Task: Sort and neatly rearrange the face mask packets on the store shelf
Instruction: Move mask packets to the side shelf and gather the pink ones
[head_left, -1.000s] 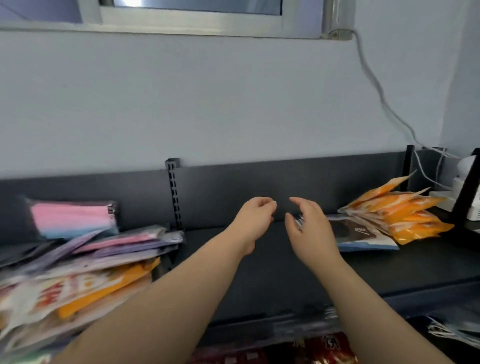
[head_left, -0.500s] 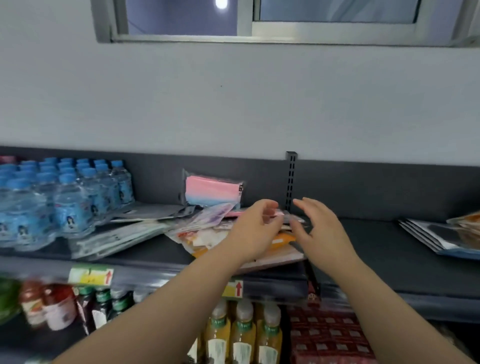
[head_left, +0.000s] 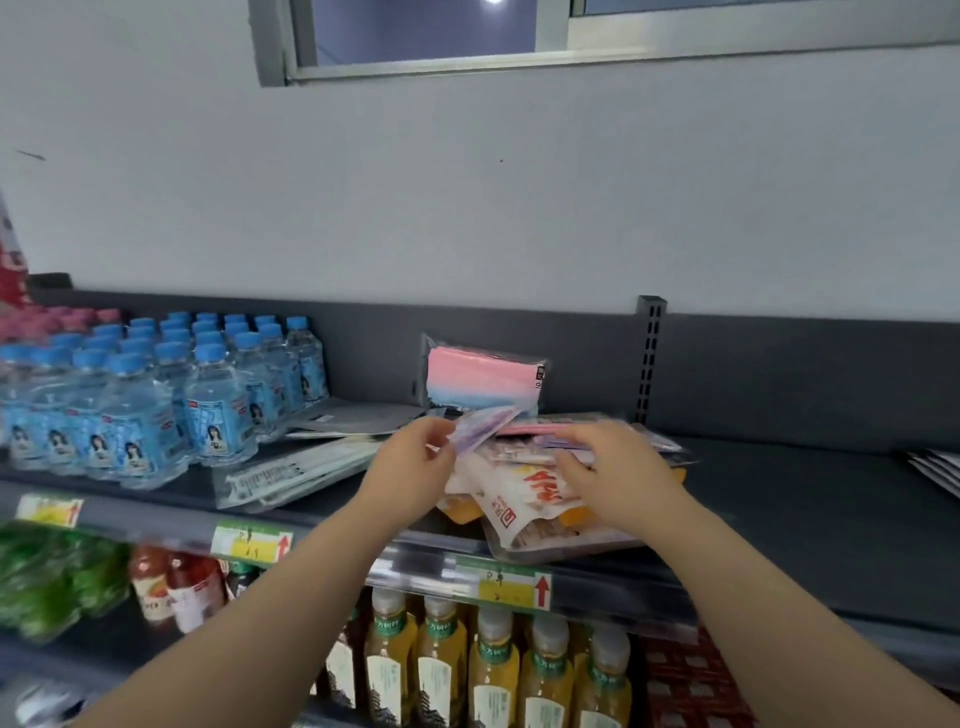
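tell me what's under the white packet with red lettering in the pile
An orange packet and a clear-wrapped packet stick out beneath it; anything deeper is covered.

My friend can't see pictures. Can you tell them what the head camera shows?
Two hands sort a messy pile of face mask packets on a dark store shelf: the left hand pinches a purple packet, and the right hand touches the pile. Small water bottles stand to the left, and drinks fill the shelf below.
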